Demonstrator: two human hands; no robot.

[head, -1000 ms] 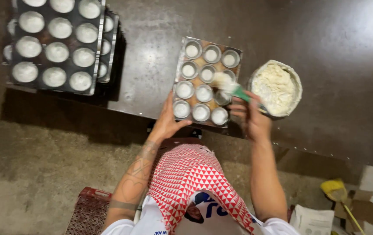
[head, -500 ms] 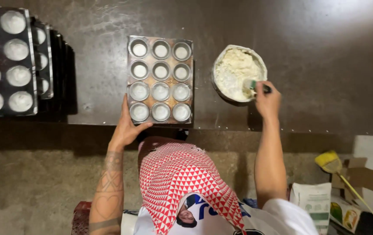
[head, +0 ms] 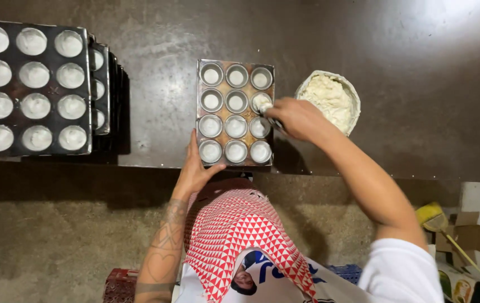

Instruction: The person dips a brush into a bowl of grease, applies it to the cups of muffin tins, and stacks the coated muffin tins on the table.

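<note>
I am standing at the dark table (head: 397, 50), which is carrying everything I am working with. To my far left a stack of trays (head: 32, 87) is sitting, its top tray showing twelve cups filled white, with the edges of more trays peeking out at its right side. Straight in front of me the muffin tray (head: 234, 112) is lying at the table's near edge, twelve round cups in four rows of three, each holding pale batter. Just to the right of it the bowl (head: 330, 100) is sitting, heaped with thick cream-coloured batter, almost touching the tray's right edge.

My left hand (head: 195, 171) is lying open, fingers spread and thumb out, pressing against the near left corner of the muffin tray and steadying it. My right hand (head: 296, 118) is curled closed around a small utensil (head: 262, 104), reaching across from the bowl side; its white-coated tip is dipping into the right-hand cup of the second row. I cannot tell exactly what kind of utensil it is, since my fingers are covering most of it.
</note>
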